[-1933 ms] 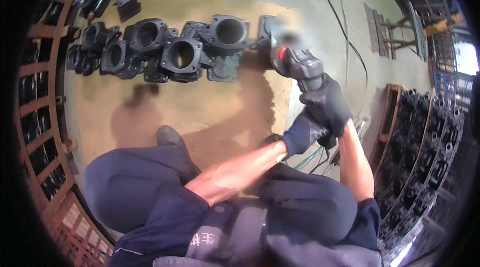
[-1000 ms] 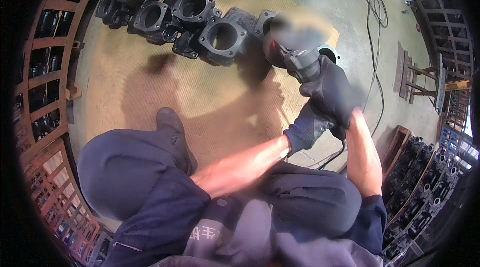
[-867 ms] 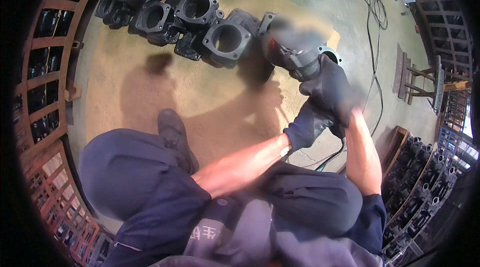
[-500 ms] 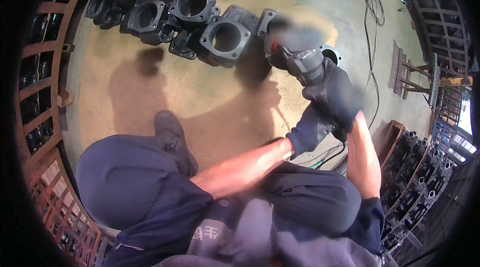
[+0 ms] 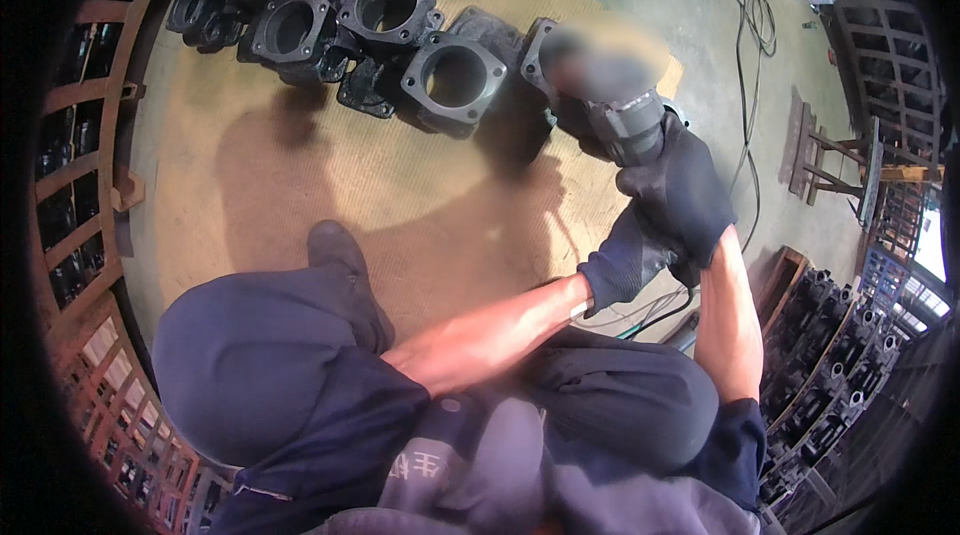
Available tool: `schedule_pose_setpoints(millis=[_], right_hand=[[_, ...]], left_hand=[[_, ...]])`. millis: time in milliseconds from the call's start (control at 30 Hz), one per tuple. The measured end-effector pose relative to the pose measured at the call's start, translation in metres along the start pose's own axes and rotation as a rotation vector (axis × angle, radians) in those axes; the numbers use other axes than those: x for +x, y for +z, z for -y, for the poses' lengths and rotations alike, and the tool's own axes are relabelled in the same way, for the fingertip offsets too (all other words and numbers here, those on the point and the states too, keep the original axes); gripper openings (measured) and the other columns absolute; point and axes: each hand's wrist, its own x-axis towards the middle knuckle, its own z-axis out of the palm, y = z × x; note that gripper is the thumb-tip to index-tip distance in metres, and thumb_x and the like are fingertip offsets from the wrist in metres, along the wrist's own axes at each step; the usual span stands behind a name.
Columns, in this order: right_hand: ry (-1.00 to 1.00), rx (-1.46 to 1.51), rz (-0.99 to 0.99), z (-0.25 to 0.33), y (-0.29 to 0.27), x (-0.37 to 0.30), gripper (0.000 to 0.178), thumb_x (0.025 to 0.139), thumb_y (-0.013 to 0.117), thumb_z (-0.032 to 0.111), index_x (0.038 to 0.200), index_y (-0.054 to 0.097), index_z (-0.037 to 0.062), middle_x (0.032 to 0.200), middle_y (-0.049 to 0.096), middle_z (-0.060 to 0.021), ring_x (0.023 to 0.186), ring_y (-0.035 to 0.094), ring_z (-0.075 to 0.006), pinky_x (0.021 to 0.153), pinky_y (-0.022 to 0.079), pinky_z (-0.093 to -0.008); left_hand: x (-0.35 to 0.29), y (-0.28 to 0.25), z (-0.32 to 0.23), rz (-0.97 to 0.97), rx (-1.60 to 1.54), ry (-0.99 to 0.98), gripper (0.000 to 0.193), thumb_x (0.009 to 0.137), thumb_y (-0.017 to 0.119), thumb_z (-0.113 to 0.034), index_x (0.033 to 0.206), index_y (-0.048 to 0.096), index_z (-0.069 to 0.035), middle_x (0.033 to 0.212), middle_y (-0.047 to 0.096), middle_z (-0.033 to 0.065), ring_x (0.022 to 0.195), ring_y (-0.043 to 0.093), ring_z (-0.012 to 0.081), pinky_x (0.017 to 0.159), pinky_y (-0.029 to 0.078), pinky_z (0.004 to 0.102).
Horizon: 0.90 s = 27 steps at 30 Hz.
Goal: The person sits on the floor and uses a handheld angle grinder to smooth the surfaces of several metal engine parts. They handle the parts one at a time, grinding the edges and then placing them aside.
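Observation:
An angle grinder (image 5: 625, 127) with a dark body is held out to the right, over the right end of a row of castings. Its front end is blurred. My right hand (image 5: 682, 193), in a dark glove, wraps around the grinder's body. Just below it, my gloved left hand (image 5: 628, 260) is closed on the rear of the same tool, its fingers partly hidden. A dark casting (image 5: 540, 57) with a flange lies under the grinder's head, mostly covered. To its left stands another flanged casting (image 5: 494, 82) with a round bore.
More dark castings (image 5: 290, 30) continue the row leftward on a tan sheet (image 5: 430, 205). Black cables (image 5: 745, 35) trail over the floor at right. Slatted crates (image 5: 85, 95) stand along the left. A rack of metal parts (image 5: 825, 365) is at lower right; my boot (image 5: 342, 260) rests nearby.
Both hands and the grinder have shifted slightly to the right. My grip looks the same, and the castings keep their arrangement.

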Motion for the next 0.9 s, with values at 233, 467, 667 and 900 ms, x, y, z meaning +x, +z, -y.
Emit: schedule_pose_setpoints(millis=[233, 467, 667, 900], right_hand=[[-0.116, 0.037, -0.036, 0.001, 0.002, 0.023, 0.054, 0.066, 0.072, 0.013, 0.118, 0.065, -0.0038, 0.092, 0.075, -0.0142, 0.084, 0.071, -0.0232, 0.084, 0.055, -0.0347], [-0.014, -0.019, 0.016, 0.017, -0.001, 0.001, 0.054, 0.064, 0.075, 0.016, 0.112, 0.065, -0.0047, 0.091, 0.074, -0.0181, 0.083, 0.072, -0.026, 0.082, 0.056, -0.0371], [-0.076, -0.079, 0.043, 0.019, -0.006, 0.028, 0.058, 0.067, 0.078, 0.021, 0.116, 0.06, -0.0039, 0.104, 0.072, -0.0265, 0.102, 0.071, -0.0427, 0.088, 0.055, -0.0438], [-0.09, -0.079, 0.033, 0.014, -0.004, 0.028, 0.066, 0.067, 0.078, 0.023, 0.123, 0.059, -0.005, 0.103, 0.073, -0.0264, 0.1, 0.071, -0.0426, 0.088, 0.056, -0.0432]], left_hand=[[0.023, -0.013, 0.008, 0.111, -0.406, 0.022, 0.046, 0.097, 0.064, -0.009, 0.14, 0.048, -0.006, 0.129, 0.06, 0.0063, 0.124, 0.056, 0.0134, 0.105, 0.047, 0.0291], [0.015, 0.011, 0.027, 0.007, -0.845, -0.005, 0.039, 0.106, 0.051, -0.008, 0.144, 0.043, -0.007, 0.132, 0.055, 0.0041, 0.127, 0.053, 0.0134, 0.108, 0.045, 0.0312], [0.02, -0.008, -0.025, -0.003, 0.065, 0.034, 0.059, 0.095, 0.067, -0.009, 0.147, 0.042, -0.004, 0.136, 0.057, 0.0075, 0.129, 0.055, 0.0171, 0.107, 0.047, 0.0331], [0.019, -0.005, -0.026, -0.042, -0.177, -0.044, 0.072, 0.084, 0.077, -0.008, 0.147, 0.042, -0.004, 0.129, 0.061, 0.0079, 0.123, 0.058, 0.0166, 0.101, 0.05, 0.0313]])
